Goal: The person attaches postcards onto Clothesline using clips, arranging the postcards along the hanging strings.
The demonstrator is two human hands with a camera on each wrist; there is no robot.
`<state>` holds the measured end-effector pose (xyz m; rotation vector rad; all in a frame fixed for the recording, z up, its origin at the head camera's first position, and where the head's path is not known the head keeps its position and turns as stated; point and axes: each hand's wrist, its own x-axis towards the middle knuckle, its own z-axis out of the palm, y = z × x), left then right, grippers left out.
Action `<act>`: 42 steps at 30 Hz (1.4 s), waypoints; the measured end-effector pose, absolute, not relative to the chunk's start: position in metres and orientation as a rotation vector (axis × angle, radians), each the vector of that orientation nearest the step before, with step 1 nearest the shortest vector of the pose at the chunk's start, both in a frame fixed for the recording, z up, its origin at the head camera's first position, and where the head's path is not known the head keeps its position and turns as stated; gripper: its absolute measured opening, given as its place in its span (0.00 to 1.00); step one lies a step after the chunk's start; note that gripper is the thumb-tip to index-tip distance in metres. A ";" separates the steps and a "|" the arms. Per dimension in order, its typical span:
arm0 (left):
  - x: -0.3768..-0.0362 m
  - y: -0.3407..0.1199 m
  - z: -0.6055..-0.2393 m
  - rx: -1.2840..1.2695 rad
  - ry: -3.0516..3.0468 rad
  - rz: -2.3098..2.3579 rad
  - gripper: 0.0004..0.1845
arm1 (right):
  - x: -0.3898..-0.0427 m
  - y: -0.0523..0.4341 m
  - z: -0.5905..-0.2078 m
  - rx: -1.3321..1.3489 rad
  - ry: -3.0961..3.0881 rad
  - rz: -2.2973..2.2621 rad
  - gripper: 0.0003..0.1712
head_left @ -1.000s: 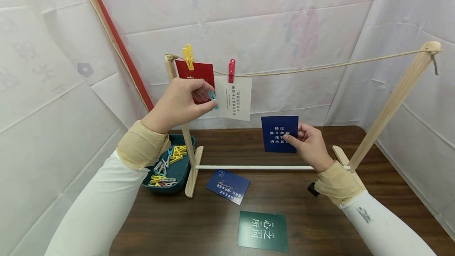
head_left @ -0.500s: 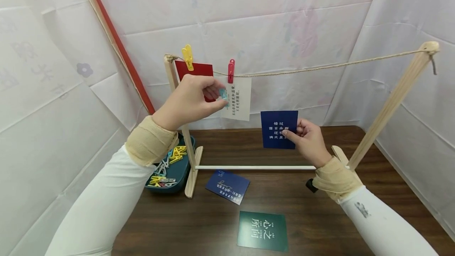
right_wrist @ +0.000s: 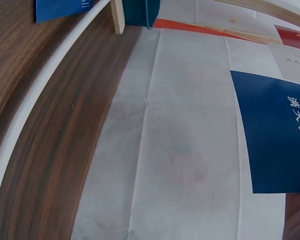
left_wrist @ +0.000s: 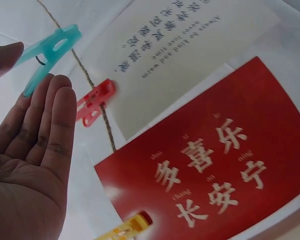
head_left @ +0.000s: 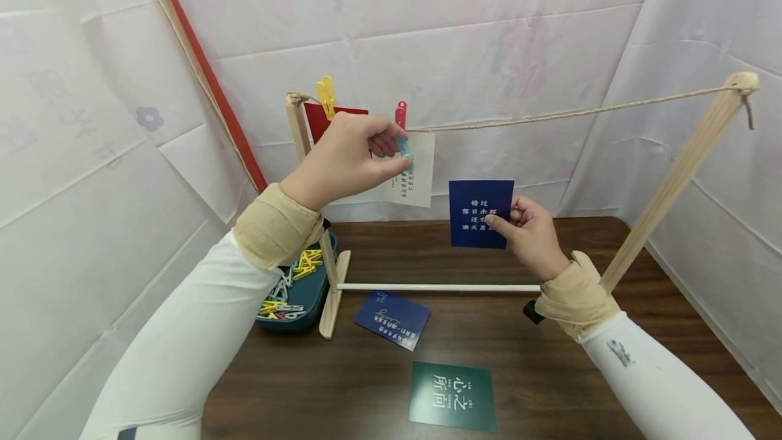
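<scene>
We see left hand (head_left: 348, 158) pinching blue clip (head_left: 404, 149) just under string (head_left: 550, 114), beside red clip (head_left: 400, 114) on white card (head_left: 415, 178). Right hand (head_left: 531, 236) pinches blue card (head_left: 480, 212) by right edge, upright above table (head_left: 611, 345), below string. String right of red clip bare.

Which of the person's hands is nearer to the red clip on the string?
Left. The left hand, pinching a teal clip, is right beside the red clip. The right hand is lower and off to the side, holding a blue card.
</scene>
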<state>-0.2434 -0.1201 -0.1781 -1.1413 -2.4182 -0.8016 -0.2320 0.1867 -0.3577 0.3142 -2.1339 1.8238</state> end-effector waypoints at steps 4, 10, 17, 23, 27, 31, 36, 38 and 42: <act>-0.244 -0.113 -0.176 -1.155 -2.400 -0.844 0.12 | -0.235 0.188 -0.357 0.314 -2.129 1.826 0.09; -0.245 -0.106 -0.172 -1.168 -2.405 -0.850 0.13 | -0.238 0.187 -0.354 0.302 -2.126 1.800 0.08; -0.247 -0.099 -0.168 -1.160 -2.422 -0.864 0.12 | -0.240 0.185 -0.350 0.336 -2.098 1.801 0.10; -0.249 -0.093 -0.164 -1.159 -2.429 -0.847 0.13 | -0.242 0.186 -0.346 0.348 -2.076 1.817 0.09; -0.252 -0.089 -0.161 -1.155 -2.433 -0.831 0.13 | -0.243 0.186 -0.343 0.345 -2.079 1.814 0.08; -0.255 -0.085 -0.159 -1.153 -2.433 -0.822 0.13 | -0.245 0.185 -0.340 0.339 -2.073 1.819 0.08; -0.256 -0.081 -0.157 -1.149 -2.439 -0.835 0.13 | -0.245 0.184 -0.338 0.341 -2.073 1.819 0.08; -0.256 -0.079 -0.156 -1.150 -2.440 -0.847 0.12 | -0.245 0.184 -0.337 0.342 -2.074 1.820 0.08; -0.256 -0.076 -0.153 -1.146 -2.432 -0.869 0.11 | -0.246 0.185 -0.336 0.337 -2.082 1.822 0.08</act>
